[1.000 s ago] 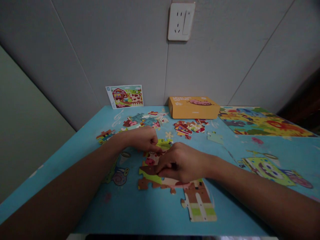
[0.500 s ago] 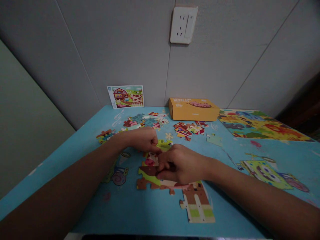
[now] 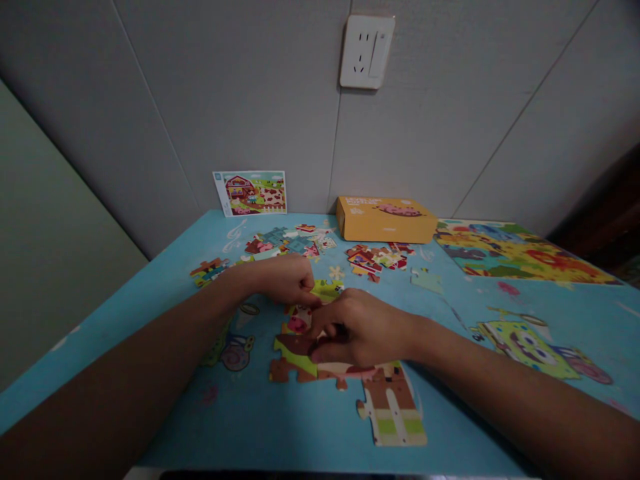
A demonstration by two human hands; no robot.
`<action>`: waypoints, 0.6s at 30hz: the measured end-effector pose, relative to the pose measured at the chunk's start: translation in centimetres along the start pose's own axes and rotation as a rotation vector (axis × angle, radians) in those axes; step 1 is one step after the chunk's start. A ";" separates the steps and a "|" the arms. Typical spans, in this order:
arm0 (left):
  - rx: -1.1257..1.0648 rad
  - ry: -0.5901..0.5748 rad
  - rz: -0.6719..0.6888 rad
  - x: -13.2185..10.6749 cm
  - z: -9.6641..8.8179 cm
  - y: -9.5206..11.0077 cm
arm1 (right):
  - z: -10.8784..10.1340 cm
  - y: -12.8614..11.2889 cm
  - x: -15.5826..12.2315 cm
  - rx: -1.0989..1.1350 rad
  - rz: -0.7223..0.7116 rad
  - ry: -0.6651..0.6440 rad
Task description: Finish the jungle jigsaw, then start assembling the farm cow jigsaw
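A partly joined jigsaw (image 3: 390,407) with brown, green and white patches lies on the blue table (image 3: 300,433) in front of me. My left hand (image 3: 285,279) is curled, its fingertips pinching a yellow-green puzzle piece (image 3: 327,289) at the jigsaw's far edge. My right hand (image 3: 360,328) is closed over the middle of the jigsaw, fingers pressed onto a brown and green piece (image 3: 293,345). The two hands nearly touch.
Loose puzzle pieces lie in heaps at the back (image 3: 287,243) (image 3: 375,257), with a few at the left (image 3: 207,270). An orange box (image 3: 385,219) and a picture card (image 3: 250,193) stand by the wall. A finished colourful puzzle (image 3: 515,250) lies back right.
Both hands stay on the jigsaw with only small finger shifts. The camera view has drifted slightly.
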State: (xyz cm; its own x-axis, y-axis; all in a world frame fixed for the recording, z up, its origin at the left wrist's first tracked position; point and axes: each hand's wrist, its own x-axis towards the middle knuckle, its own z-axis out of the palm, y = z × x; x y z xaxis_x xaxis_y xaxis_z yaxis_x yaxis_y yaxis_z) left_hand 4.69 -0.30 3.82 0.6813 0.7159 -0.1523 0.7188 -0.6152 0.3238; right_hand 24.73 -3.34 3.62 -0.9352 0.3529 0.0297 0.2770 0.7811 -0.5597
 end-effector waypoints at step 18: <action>-0.003 -0.007 -0.005 0.0 0.2 -0.2 | -0.2 -0.2 0.1 -0.080 0.039 -0.009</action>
State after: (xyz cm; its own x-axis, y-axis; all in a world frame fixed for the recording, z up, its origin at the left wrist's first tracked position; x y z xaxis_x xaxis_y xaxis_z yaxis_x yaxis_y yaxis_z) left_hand 4.56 -0.24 3.60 0.6786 0.7168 -0.1603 0.7218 -0.6105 0.3260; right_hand 24.63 -3.41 3.91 -0.9250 0.3800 0.0016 0.3300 0.8052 -0.4927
